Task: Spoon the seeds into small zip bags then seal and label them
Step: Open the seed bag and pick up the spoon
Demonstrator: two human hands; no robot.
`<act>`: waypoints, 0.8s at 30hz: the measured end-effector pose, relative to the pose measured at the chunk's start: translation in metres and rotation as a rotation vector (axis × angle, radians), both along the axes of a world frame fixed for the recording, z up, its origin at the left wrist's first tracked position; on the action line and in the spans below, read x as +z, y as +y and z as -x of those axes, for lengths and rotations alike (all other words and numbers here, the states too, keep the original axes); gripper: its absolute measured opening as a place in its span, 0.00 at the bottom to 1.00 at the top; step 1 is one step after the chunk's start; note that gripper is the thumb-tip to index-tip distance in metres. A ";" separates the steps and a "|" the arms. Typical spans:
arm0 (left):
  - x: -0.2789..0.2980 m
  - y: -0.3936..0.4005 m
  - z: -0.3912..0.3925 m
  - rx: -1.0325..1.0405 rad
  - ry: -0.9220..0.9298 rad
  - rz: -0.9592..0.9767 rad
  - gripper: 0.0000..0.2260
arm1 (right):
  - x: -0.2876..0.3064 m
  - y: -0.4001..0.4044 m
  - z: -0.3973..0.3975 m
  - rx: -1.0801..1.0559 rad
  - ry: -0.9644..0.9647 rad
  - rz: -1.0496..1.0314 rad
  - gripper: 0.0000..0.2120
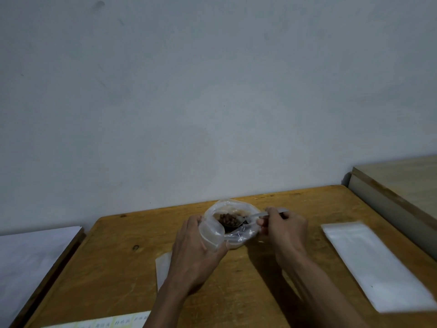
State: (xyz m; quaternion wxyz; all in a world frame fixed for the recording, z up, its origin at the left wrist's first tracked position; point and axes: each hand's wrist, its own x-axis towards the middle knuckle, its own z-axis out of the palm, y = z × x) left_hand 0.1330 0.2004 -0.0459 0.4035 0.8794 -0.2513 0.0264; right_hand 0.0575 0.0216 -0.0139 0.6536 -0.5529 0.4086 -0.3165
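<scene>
Seeds left of spoon grip.

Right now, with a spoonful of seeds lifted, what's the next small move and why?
Probably swing the spoon left and tip it into the small zip bag. The right hand holds the loaded spoon over the seed bag, and the left hand holds the small bag open beside it.

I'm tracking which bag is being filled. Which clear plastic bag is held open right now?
The small bag gripped by the left hand beside the seeds; the stack of bags at right lies flat, untouched.
</scene>
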 end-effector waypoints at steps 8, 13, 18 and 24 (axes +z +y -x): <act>-0.001 -0.005 0.000 0.023 -0.035 -0.059 0.36 | 0.028 0.009 0.028 0.157 -0.168 0.110 0.07; -0.004 -0.006 0.000 0.021 -0.003 -0.041 0.38 | 0.022 0.017 0.038 0.263 -0.185 0.343 0.07; -0.005 -0.004 0.000 0.033 0.001 -0.010 0.37 | 0.018 0.016 0.037 0.195 -0.245 0.517 0.07; -0.003 -0.003 0.002 0.029 -0.001 0.014 0.36 | -0.004 0.010 0.008 0.149 -0.004 0.771 0.08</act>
